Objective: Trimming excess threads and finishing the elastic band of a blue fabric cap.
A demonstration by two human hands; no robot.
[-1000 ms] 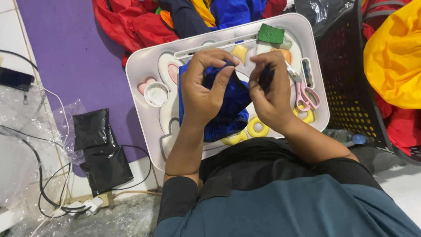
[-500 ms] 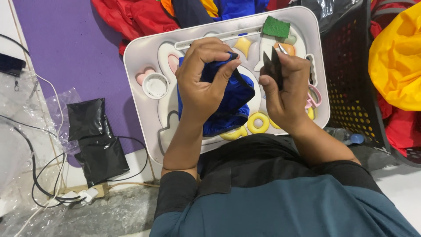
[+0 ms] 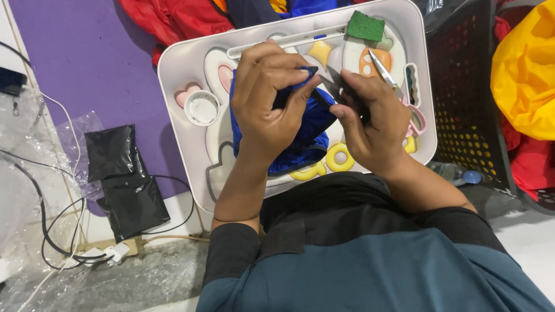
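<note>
Pretty cluttered spot here. A white tray [image 3: 173, 63] sits on a purple mat [image 3: 87, 52], with a black basket [image 3: 462, 115] to its right and black pouches [image 3: 118, 179] plus tangled cables [image 3: 40, 231] on the near left. Inside the tray: a green sponge [image 3: 365, 26] at the far edge, scissors with pink handles [image 3: 399, 92] on the right, a white round cap [image 3: 202, 108] on the left, yellow rings [image 3: 340, 157] near side. Left hand [image 3: 269, 107] is curled tight around blue fabric [image 3: 303, 130] over the tray's middle. Right hand [image 3: 373, 124] pinches a small dark piece [image 3: 334, 78], fingers closed, touching the fabric's far edge.
</note>
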